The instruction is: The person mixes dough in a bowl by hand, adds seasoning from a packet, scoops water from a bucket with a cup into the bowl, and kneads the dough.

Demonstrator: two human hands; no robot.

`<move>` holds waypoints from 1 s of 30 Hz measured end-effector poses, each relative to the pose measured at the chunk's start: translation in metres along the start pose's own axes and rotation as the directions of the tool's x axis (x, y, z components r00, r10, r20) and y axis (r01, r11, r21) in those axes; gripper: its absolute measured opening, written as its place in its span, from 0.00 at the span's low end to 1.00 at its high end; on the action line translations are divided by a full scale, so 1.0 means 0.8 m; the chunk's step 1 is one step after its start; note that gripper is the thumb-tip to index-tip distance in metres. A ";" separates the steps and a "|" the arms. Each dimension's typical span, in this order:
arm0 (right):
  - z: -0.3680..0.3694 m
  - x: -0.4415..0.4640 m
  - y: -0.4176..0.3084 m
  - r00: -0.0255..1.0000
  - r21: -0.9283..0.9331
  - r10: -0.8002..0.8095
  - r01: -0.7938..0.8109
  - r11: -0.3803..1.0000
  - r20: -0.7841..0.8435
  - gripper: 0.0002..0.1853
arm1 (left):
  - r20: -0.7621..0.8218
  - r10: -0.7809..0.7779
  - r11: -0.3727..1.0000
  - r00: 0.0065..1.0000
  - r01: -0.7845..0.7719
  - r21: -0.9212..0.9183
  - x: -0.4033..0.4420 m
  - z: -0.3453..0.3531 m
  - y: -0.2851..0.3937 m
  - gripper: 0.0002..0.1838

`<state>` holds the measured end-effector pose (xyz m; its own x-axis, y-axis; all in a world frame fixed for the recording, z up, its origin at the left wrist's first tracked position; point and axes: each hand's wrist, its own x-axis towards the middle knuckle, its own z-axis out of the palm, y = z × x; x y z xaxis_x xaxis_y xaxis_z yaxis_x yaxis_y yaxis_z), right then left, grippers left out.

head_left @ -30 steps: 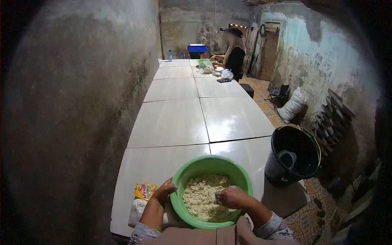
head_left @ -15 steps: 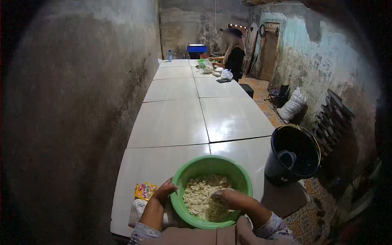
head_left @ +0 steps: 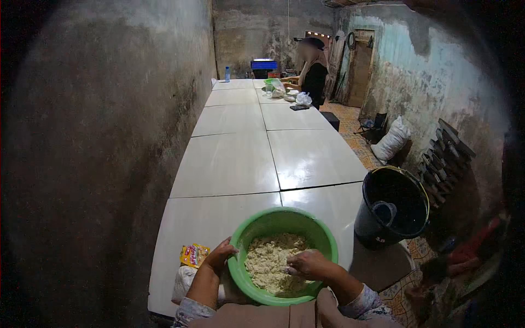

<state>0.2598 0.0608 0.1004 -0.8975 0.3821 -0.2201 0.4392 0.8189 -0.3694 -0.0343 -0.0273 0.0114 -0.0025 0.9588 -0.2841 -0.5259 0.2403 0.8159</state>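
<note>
Wearer has loose, mottled pale grey-white fabric sleeves (head_left: 363, 302) ending on the forearms (head_left: 202, 287), plain dusty-brown cloth garment (head_left: 249, 317) with vertical seam (head_left: 290, 317), bare fingers (head_left: 295, 262) flecked whitish.

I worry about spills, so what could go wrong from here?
The bowl might turn if the left hand slips from its rim, with the right hand in the crumbly mix. The bucket, near the right edge of the table, could tip if bumped.
</note>
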 end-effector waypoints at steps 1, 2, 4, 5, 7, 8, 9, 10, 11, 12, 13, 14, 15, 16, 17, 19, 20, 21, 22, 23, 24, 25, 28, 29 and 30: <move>-0.003 -0.001 -0.001 0.999 -0.029 0.013 -0.012 1.000 0.038 0.17 | 0.002 -0.004 1.000 1.000 0.004 -0.014 0.003 -0.004 -0.003 0.37; 0.002 -0.001 0.002 0.999 -0.028 0.013 -0.012 1.000 0.037 0.17 | 0.002 -0.005 1.000 1.000 0.005 -0.013 0.004 -0.008 -0.005 0.37; 0.015 0.000 0.011 0.980 0.014 -0.053 0.057 0.998 -0.192 0.16 | 0.035 -0.012 1.000 0.999 0.011 0.023 -0.001 -0.001 0.002 0.37; 0.019 -0.001 0.012 0.980 0.013 -0.053 0.056 0.998 -0.194 0.16 | 0.036 -0.011 1.000 0.999 0.011 0.024 -0.003 0.001 0.004 0.37; 0.021 -0.001 0.011 0.976 0.025 -0.015 0.021 0.999 -0.218 0.15 | -0.049 -0.022 0.995 0.999 0.026 0.095 -0.004 0.005 0.007 0.36; 0.021 0.000 0.010 0.976 0.025 -0.015 0.020 0.999 -0.219 0.15 | -0.047 -0.021 0.995 0.999 0.025 0.096 -0.004 0.005 0.008 0.36; 0.021 0.002 0.009 0.983 0.070 0.027 -0.015 0.997 -0.183 0.14 | -0.019 -0.020 0.993 1.000 0.022 0.118 -0.002 0.003 0.008 0.36; 0.021 0.004 0.010 0.987 0.113 0.066 -0.050 0.992 -0.145 0.13 | 0.008 -0.018 0.990 1.000 0.017 0.139 0.000 0.001 0.009 0.36; 0.023 0.006 0.014 0.987 0.110 0.064 -0.048 0.993 -0.147 0.13 | 0.008 -0.014 0.990 1.000 0.013 0.140 0.001 -0.002 0.007 0.36; 0.026 0.006 0.019 0.988 0.131 0.033 -0.012 0.991 -0.154 0.12 | 0.028 -0.011 0.996 1.000 0.008 0.088 0.004 -0.007 0.004 0.37; 0.029 0.006 0.022 0.987 0.155 0.003 0.022 0.988 -0.158 0.11 | 0.045 -0.010 0.999 0.999 0.009 0.035 0.005 -0.012 -0.003 0.37; 0.031 0.006 0.024 0.987 0.153 0.002 0.023 0.988 -0.158 0.11 | 0.046 -0.008 0.999 0.999 0.006 0.034 0.012 -0.022 -0.009 0.37; 0.029 0.007 0.024 0.995 0.133 0.035 -0.023 0.991 -0.093 0.11 | 0.074 -0.007 1.000 0.997 0.005 0.029 0.018 -0.022 -0.009 0.37; 0.030 0.006 0.022 0.997 0.114 0.071 -0.068 0.991 -0.024 0.11 | 0.100 -0.011 1.000 0.995 0.009 0.023 0.019 -0.024 -0.010 0.38; 0.033 0.006 0.025 0.997 0.114 0.071 -0.068 0.991 -0.024 0.11 | 0.100 -0.011 1.000 0.995 0.009 0.023 0.017 -0.026 -0.013 0.38; 0.039 0.005 0.031 0.986 0.314 0.049 0.003 0.950 -0.160 0.11 | -0.030 -0.049 0.997 0.998 0.050 0.053 -0.008 0.008 0.010 0.38; 0.038 0.003 0.029 0.986 0.315 0.051 0.001 0.949 -0.159 0.11 | -0.030 -0.051 0.997 0.998 0.052 0.053 -0.004 0.003 0.006 0.38; 0.031 0.001 0.024 0.968 0.273 -0.005 0.075 0.959 -0.250 0.12 | 0.008 -0.020 0.997 1.000 0.020 0.068 0.003 -0.004 0.002 0.39; 0.028 0.000 0.021 0.939 0.225 -0.063 0.146 0.964 -0.337 0.14 | 0.045 0.009 0.997 0.999 -0.013 0.081 0.008 -0.010 -0.003 0.39; 0.033 0.000 0.022 0.940 0.226 -0.064 0.146 0.963 -0.336 0.14 | 0.044 0.008 0.997 0.999 -0.011 0.082 0.011 -0.017 -0.008 0.39; 0.038 0.000 0.022 0.934 0.235 -0.035 0.125 0.964 -0.355 0.15 | 0.054 0.011 0.998 0.998 -0.014 0.055 0.011 -0.017 -0.007 0.39; 0.040 0.000 0.022 0.928 0.243 -0.005 0.103 0.965 -0.374 0.16 | 0.064 0.014 0.999 0.998 -0.016 0.028 0.011 -0.017 -0.007 0.39; 0.026 -0.001 0.013 0.958 0.284 0.073 0.009 0.959 -0.277 0.17 | 0.056 0.025 0.997 0.998 -0.029 0.065 0.005 -0.006 -0.001 0.38; 0.032 -0.001 0.019 0.958 0.285 0.074 0.009 0.958 -0.277 0.17 | 0.055 0.024 0.997 0.998 -0.027 0.065 0.005 -0.008 -0.002 0.38; 0.036 0.000 0.026 0.950 0.263 -0.005 0.092 0.960 -0.313 0.17 | 0.057 0.022 0.998 0.998 -0.024 0.051 0.006 -0.012 -0.004 0.38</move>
<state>0.2703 0.0652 0.0670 -0.8670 0.4926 0.0750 0.3497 0.7089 -0.6125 -0.0408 -0.0248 0.0025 0.0345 0.9708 -0.2374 -0.4818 0.2242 0.8471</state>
